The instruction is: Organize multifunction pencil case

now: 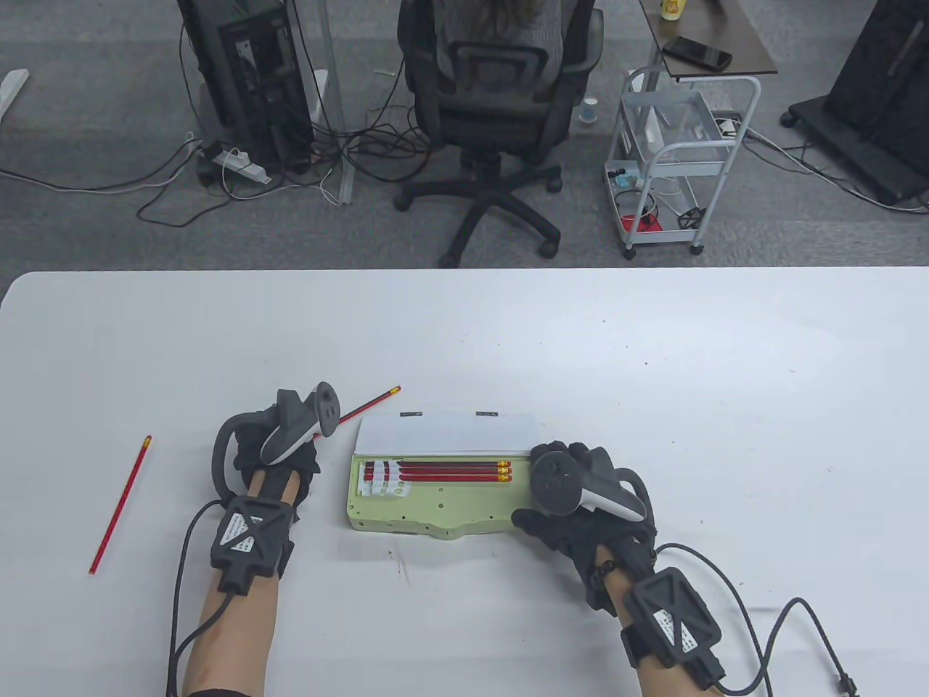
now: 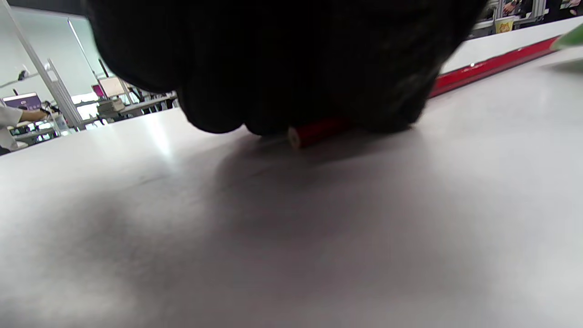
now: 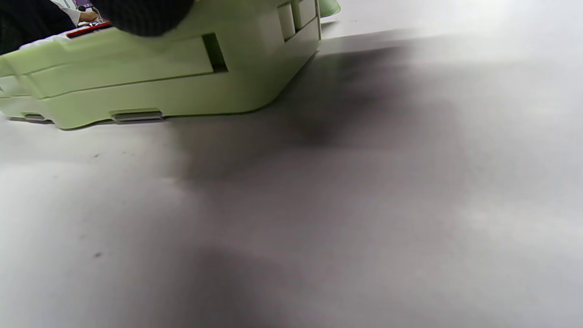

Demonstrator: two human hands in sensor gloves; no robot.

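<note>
A light green pencil case [image 1: 406, 512] lies open on the white table, its white lid [image 1: 443, 434] tilted back. Three red pencils [image 1: 450, 471] lie in its tray. My left hand [image 1: 290, 454] is down on the table left of the case, fingers curled over the near end of a red pencil [image 1: 374, 401] that points up and right. In the left wrist view the gloved fingers [image 2: 291, 91] cover that pencil's end [image 2: 314, 132]. My right hand [image 1: 543, 472] grips the case's right end; one fingertip [image 3: 141, 16] rests on the case [image 3: 159, 82].
Another red pencil [image 1: 120, 504] lies loose at the far left of the table. Glove cables trail off the table's near edge. Beyond the far edge stand an office chair [image 1: 501, 94], a white cart [image 1: 675, 160] and computer towers on the floor.
</note>
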